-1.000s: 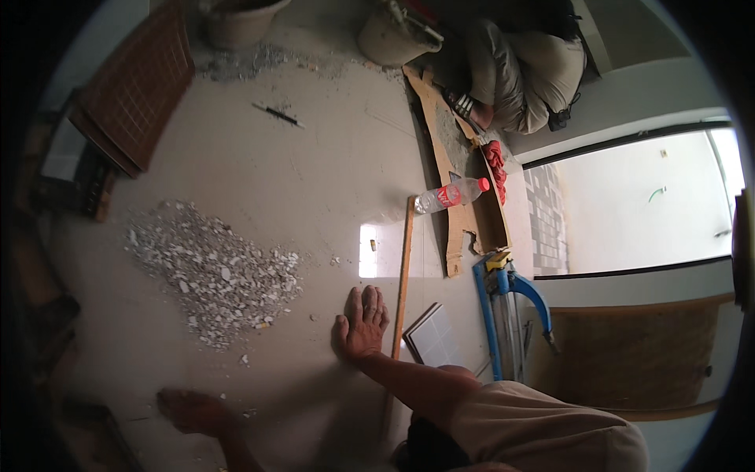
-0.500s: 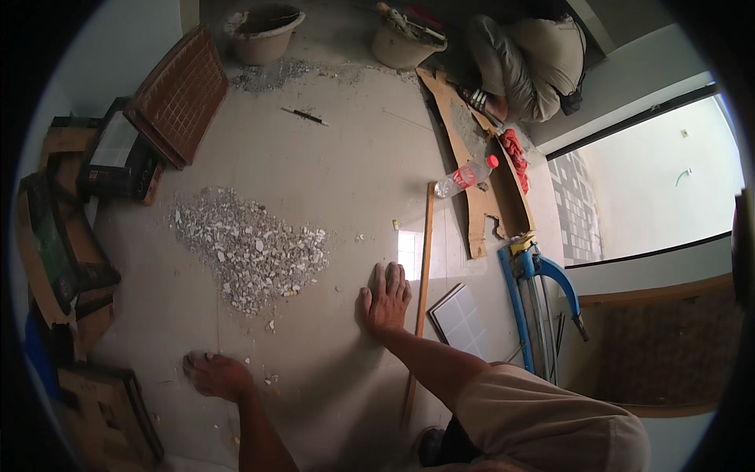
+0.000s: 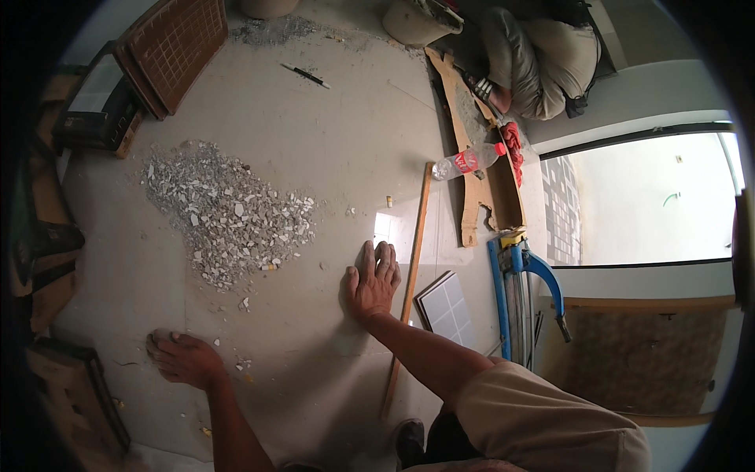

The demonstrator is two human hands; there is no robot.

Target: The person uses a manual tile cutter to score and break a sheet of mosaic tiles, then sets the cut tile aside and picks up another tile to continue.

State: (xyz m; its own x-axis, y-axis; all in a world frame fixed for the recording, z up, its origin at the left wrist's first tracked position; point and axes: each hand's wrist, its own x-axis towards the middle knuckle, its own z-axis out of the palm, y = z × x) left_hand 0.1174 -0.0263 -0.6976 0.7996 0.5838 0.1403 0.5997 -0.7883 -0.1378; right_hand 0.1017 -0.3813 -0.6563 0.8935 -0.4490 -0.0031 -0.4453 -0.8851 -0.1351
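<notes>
My left hand (image 3: pixel 185 359) rests on the pale tiled floor with its fingers stretched out, and nothing shows in it. It is nearest to the lower end of a pile of grey and white rubble chips (image 3: pixel 236 216). To the right of that pile, my right hand (image 3: pixel 372 283) is pressed palm down with its fingers apart, also holding nothing. Just beyond its fingertips is a bright patch of reflected light. A long thin wooden strip (image 3: pixel 411 291) lies beside my right hand, passing close to the forearm. Next to the strip sits a small stack of grey gridded tiles (image 3: pixel 447 311).
A blue tile cutter (image 3: pixel 519 295), a clear bottle with a red cap (image 3: pixel 468 161) and torn cardboard (image 3: pixel 474 212) lie at right. Brown tiles (image 3: pixel 177 55) and boxes (image 3: pixel 94 106) line the left. Farther off are a black marker (image 3: pixel 305 75), a bucket (image 3: pixel 417 25) and a crouching person (image 3: pixel 543 67).
The view has shifted, so most of the floor things appear higher and the pile farther left. Both hands keep about the same places on the floor.
</notes>
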